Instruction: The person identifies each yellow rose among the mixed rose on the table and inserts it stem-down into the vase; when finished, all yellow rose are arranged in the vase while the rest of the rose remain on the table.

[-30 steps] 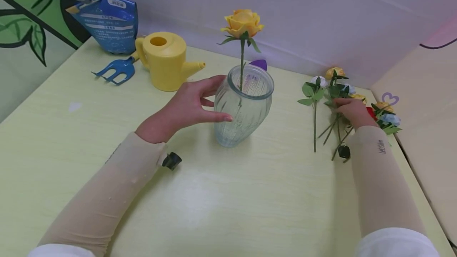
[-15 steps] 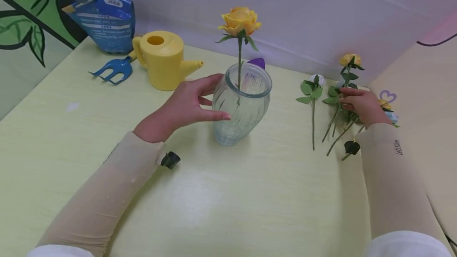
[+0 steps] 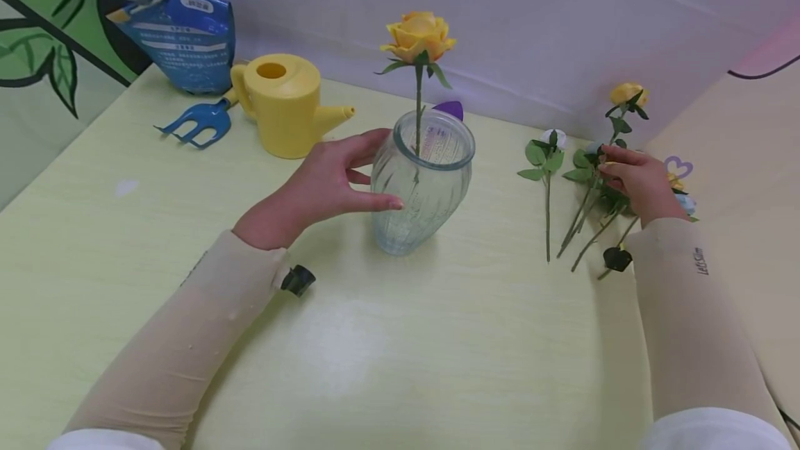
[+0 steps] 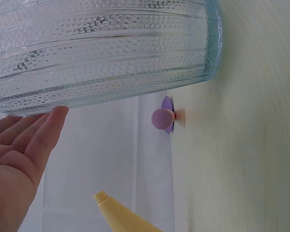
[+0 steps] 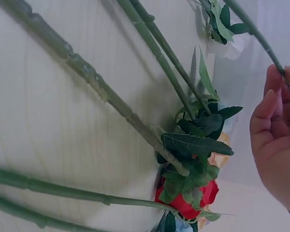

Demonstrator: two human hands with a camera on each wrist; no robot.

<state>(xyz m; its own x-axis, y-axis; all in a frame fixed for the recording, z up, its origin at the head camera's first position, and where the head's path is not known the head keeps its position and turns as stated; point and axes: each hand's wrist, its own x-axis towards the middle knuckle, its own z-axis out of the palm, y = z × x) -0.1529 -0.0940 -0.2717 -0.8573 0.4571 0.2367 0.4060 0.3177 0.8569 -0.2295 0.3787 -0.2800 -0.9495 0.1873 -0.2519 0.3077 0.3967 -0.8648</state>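
In the head view my left hand (image 3: 319, 186) holds the side of a clear ribbed glass vase (image 3: 431, 207), thumb in front and fingers behind. A yellow artificial rose (image 3: 417, 39) stands in the vase, its bloom well above the rim. At the right, my right hand (image 3: 644, 179) pinches the stem of another yellow rose (image 3: 628, 94), whose bloom is lifted above the pile. The right wrist view shows that stem (image 5: 263, 41) between thumb and fingertips. Beneath it lie several more flowers, among them a red rose (image 5: 195, 198). A white rose (image 3: 555, 139) lies just left of them.
A yellow watering can (image 3: 284, 106), a blue hand fork (image 3: 203, 123) and a blue bag (image 3: 187, 40) are at the back left. Behind the vase is a purple object (image 3: 450, 110). A purple heart-shaped outline (image 3: 678, 167) shows beside the flowers near the right edge.
My right hand has moved right and raised a yellow rose from the pile, its bloom shifting up and right. The left hand stays at the vase.
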